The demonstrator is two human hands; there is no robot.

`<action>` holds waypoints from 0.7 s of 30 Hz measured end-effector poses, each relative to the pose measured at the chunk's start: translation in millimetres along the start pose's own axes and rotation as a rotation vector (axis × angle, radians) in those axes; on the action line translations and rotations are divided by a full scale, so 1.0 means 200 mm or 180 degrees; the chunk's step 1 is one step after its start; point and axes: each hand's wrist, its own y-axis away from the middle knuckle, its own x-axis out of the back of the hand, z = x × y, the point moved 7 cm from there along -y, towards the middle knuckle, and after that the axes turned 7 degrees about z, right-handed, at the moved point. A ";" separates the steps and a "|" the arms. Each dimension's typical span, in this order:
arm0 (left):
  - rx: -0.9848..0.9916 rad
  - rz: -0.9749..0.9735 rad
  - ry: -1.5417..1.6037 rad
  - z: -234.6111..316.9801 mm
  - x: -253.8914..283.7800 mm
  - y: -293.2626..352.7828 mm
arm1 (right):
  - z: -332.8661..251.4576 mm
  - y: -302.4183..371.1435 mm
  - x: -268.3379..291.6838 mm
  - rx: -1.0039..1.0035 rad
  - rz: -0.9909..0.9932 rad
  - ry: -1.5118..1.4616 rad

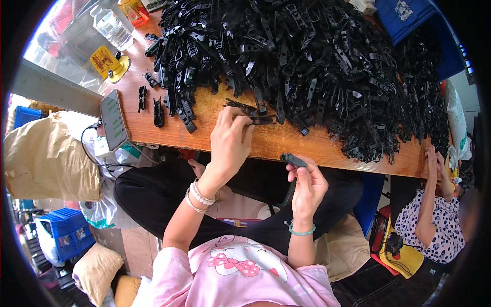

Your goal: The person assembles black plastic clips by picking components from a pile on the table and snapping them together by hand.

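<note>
A big heap of black plastic clips (286, 56) covers much of the wooden table (153, 134). My left hand (231, 135) reaches over the table's near edge. Its fingers are pinched on a black clip (262, 121) at the heap's front, beside another dark piece; the fingertips are partly hidden. Just off the table edge, above my lap, my right hand (308, 188) holds a single black clip (293, 160) between thumb and fingers. A few loose clips (158, 112) lie apart on the table, left of the heap.
A phone-like device (113, 120) leans at the table's left edge. Behind it stand a yellow holder (118, 67) and a clear bottle (111, 28). A blue crate (417, 20) sits far right. Another person's hands (433, 162) are at the right table end.
</note>
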 end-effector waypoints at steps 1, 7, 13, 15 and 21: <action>0.0005 -0.0004 0.0002 0.01 0.02 0.01 | 0.00 -0.01 -0.01 -0.0004 0.0002 0.0005; 0.3005 -0.1629 0.2571 -0.02 -0.02 0.15 | 0.00 -0.02 -0.10 -0.0020 -0.0369 0.0631; 0.3118 -0.1770 0.2774 0.01 -0.01 0.20 | -0.02 0.02 -0.13 0.0077 -0.0178 0.0926; 0.3246 -0.1731 0.2601 -0.03 -0.01 0.24 | -0.02 0.02 -0.12 0.0074 -0.0175 0.0905; 0.2879 -0.1679 0.2404 0.01 -0.02 0.25 | -0.03 0.03 -0.12 0.0150 -0.0125 0.0895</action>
